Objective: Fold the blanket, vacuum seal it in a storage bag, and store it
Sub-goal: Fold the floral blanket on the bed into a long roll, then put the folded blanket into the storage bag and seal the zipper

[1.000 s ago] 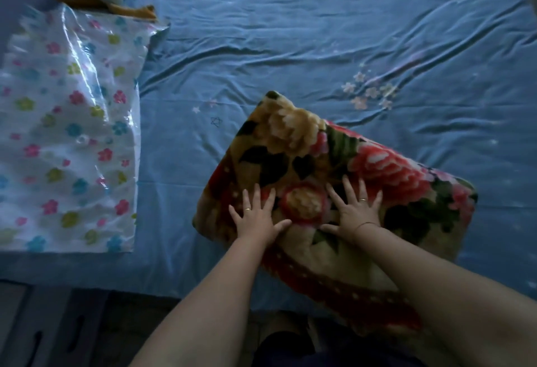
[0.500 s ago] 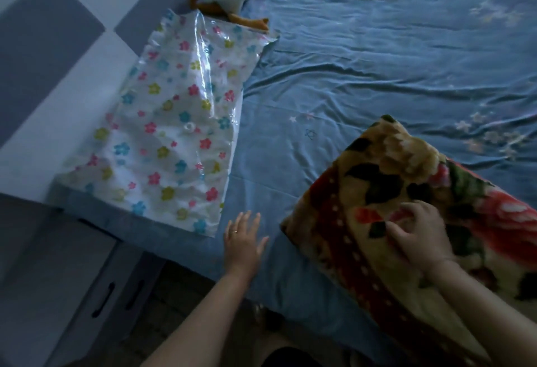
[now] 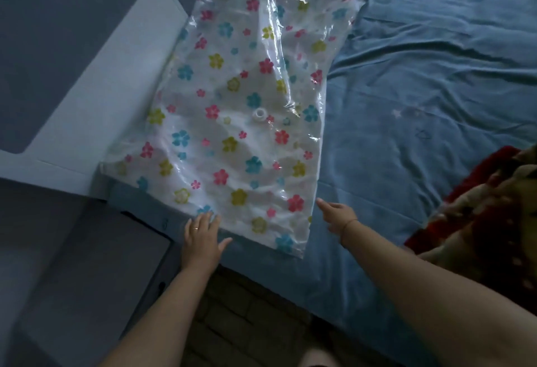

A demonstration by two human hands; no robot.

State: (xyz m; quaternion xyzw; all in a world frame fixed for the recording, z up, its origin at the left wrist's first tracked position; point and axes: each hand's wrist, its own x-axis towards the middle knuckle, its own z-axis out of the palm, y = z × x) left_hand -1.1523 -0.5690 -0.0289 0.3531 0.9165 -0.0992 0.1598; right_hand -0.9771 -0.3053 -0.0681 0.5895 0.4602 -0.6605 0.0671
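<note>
Both hands at the near edge of the clear flower-printed plastic storage bag (image 3: 241, 122)

It lies flat on the wrinkled blue bedsheet (image 3: 421, 82); left hand (image 3: 202, 240) fingers spread, right hand (image 3: 337, 215) fingers loosely apart, folded floral blanket (image 3: 494, 215) far right.

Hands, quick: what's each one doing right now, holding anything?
Left hand: open, fingers spread at the storage bag's near edge, holding nothing.
Right hand: open, reaching the bag's corner, holding nothing.

Bare sheet (image 3: 421, 82) between storage bag (image 3: 247, 111) and blanket (image 3: 494, 207)
</note>
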